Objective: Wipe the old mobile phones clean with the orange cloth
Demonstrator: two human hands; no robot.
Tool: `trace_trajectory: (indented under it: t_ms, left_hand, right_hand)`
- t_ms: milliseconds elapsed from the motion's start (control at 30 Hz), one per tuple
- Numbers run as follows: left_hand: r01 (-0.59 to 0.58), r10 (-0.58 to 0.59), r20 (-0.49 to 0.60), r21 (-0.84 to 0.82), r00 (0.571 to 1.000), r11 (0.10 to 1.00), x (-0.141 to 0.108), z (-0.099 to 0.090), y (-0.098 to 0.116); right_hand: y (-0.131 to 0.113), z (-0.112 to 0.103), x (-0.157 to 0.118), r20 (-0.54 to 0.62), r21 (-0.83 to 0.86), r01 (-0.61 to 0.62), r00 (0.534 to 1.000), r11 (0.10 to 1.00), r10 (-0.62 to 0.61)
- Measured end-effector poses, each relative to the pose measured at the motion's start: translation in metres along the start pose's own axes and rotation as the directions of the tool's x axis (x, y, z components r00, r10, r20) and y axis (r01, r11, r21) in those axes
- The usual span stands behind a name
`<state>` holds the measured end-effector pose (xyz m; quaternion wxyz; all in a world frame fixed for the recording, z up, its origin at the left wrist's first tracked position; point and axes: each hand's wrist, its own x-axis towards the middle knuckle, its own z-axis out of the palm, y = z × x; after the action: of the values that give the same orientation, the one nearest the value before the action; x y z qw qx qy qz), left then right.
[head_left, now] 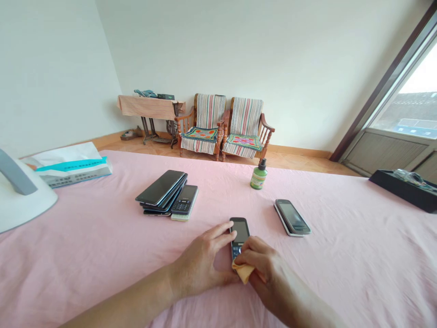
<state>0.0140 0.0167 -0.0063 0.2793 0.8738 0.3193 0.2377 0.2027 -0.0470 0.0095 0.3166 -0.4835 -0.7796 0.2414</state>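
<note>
Two armchairs [206, 120] stand near the wall [211, 45] — both striped-covered.

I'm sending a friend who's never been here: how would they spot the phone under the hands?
On the wide pink sheet, find the green bottle with a black top. Nearer the viewer lies a dark, slim keypad phone between the left hand and the right hand holding a folded yellow cloth. Unlike the other phones, it alone is touched.
</note>
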Motion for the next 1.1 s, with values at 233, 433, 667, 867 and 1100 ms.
trace_trajectory:
  t_ms: [233,433,667,867,1100]
  left_hand:
    - [0.015,-0.015,0.014,0.013,1.000,1.000,-0.001,0.000,-0.002]
    - [0.020,-0.021,0.025,0.014,0.999,1.000,-0.001,-0.001,-0.001]
    - [0.021,-0.021,0.019,0.003,1.000,1.000,-0.001,-0.001,0.000]
    - [0.017,-0.017,0.020,0.006,1.000,1.000,-0.001,-0.001,-0.001]
    - [-0.023,0.023,-0.010,-0.007,1.000,1.000,-0.001,0.002,-0.003]
  right_hand:
    - [0.000,-0.016,-0.004,0.004,-0.020,-0.058,0.998,0.998,0.058]
    - [0.002,-0.020,-0.008,0.021,-0.022,-0.059,0.998,0.998,0.059]
    - [0.003,-0.006,-0.005,0.007,-0.006,-0.035,0.999,0.999,0.035]
    - [0.000,-0.011,-0.005,0.018,-0.017,-0.046,0.999,0.999,0.046]
    - [-0.002,-0.004,-0.001,0.040,-0.020,-0.010,0.999,1.000,0.011]
